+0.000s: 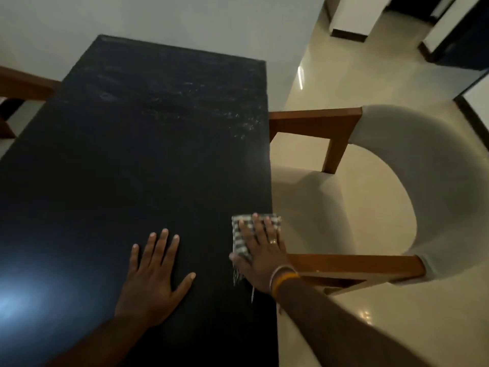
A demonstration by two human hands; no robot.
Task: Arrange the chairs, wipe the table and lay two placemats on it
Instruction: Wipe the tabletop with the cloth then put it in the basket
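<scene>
A long black table runs away from me toward the white wall. My right hand lies flat on a folded grey-and-white checked cloth, pressing it onto the table near the right edge. My left hand rests palm down on the bare tabletop with fingers spread, to the left of the cloth. A chair with wooden arms and a curved pale backrest stands at the table's right side. Part of another wooden chair shows at the left side. Pale smears mark the far right of the tabletop. No placemats are in view.
Glossy cream floor tiles spread to the right of the table. Dark door frames and a white wall corner stand at the upper right. A bright light reflection sits on the tabletop at the lower left.
</scene>
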